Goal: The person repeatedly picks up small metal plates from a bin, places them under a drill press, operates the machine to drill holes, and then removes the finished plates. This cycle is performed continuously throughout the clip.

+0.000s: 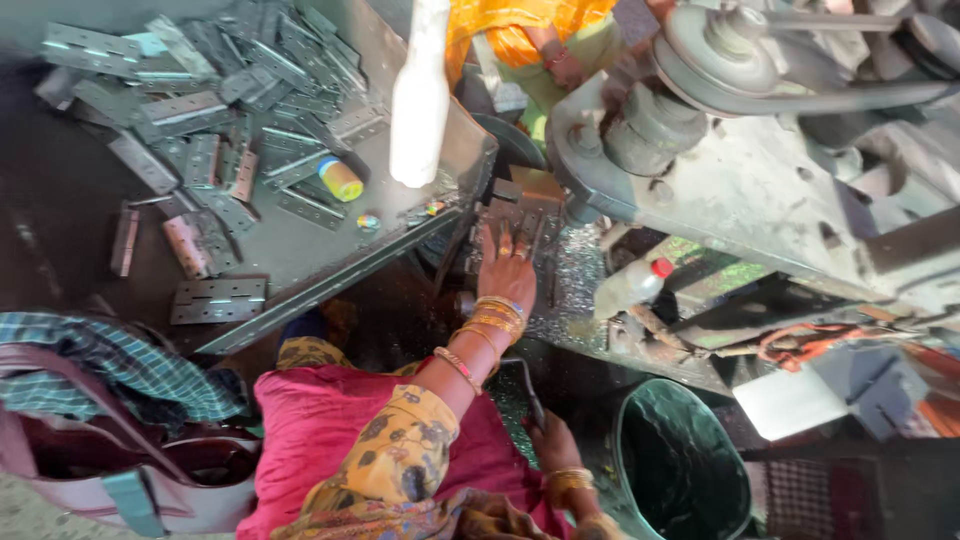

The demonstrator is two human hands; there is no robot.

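My left hand (506, 268) reaches forward and lies flat on a grey metal hinge plate (520, 215) on the bed of a drill press, fingers spread. Gold bangles circle that wrist. My right hand (553, 446) is lower, near my lap, with its fingers closed round the dark metal lever handle (524, 383) of the machine. Shiny metal shavings (575, 275) cover the bed to the right of the hinge plate.
A heap of grey hinges (210, 100) covers the steel table (300, 260) at left, with a small yellow-and-blue spool (340, 180). A white post (420, 90) hangs above. Belt pulley (715, 45), red-capped bottle (637, 284), dark bucket (680, 460), pink bag (120, 480). Another person in orange (530, 35) sits beyond.
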